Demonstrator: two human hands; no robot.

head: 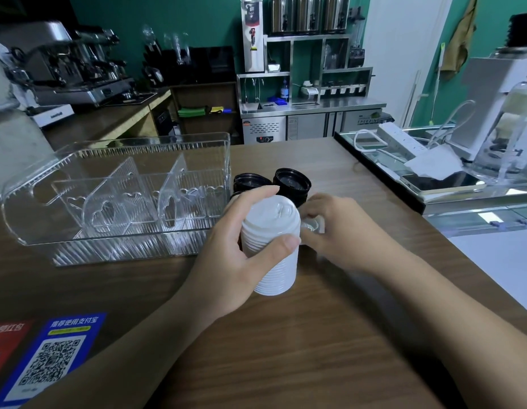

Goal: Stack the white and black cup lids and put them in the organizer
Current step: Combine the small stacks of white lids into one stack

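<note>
My left hand (238,249) grips a tall stack of white cup lids (274,252) above the wooden counter, thumb across its front and fingers round the back. Just right of the stack, my right hand (341,228) pinches a single white lid (313,225) lying on the counter; most of that lid is hidden by the fingers. Behind the stack sit black cup lids (291,181) in short piles. The clear plastic organizer (26,228) with its upright dividers stands to the left, and no lids show inside it.
Payment stickers with a QR code (52,358) lie on the counter at the front left. A glass display counter (451,184) with a tablet, a power strip and cables runs along the right. An espresso machine (76,63) stands far left.
</note>
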